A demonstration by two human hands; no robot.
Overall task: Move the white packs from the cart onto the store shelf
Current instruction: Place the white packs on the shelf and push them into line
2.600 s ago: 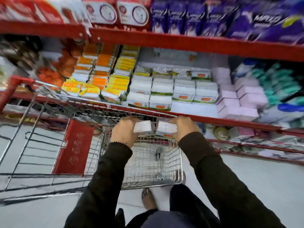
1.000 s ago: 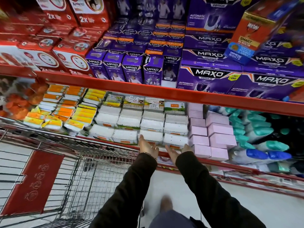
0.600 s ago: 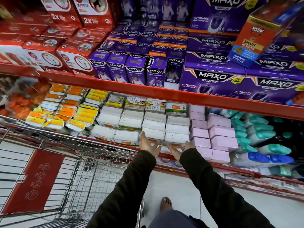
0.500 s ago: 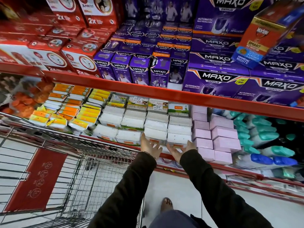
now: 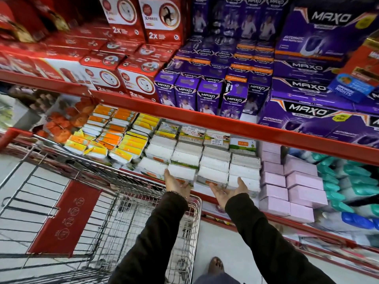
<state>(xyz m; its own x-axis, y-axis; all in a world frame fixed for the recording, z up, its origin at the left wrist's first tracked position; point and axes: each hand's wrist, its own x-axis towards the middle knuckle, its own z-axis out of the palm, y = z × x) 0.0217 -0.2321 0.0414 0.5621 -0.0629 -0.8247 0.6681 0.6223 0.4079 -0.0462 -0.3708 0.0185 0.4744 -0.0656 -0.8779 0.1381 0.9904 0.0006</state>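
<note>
1. Dark sleeves [image 5: 160, 238] are reaching forward over the wire shopping cart [image 5: 143, 222].
2. The left hand [image 5: 177, 184] is lying open, fingers touching a white pack [image 5: 181, 172] at the shelf's front edge.
3. The right hand [image 5: 227, 191] is spreading open, palm up, just beside the front white packs [image 5: 213, 173].
4. Purple Maxo boxes [image 5: 209, 95] are sitting on the red shelf [image 5: 225, 124] above.

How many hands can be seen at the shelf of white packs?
2. The left hand is open at a front white pack above the cart; the right hand, palm up, is nearer the pink boxes.
</note>
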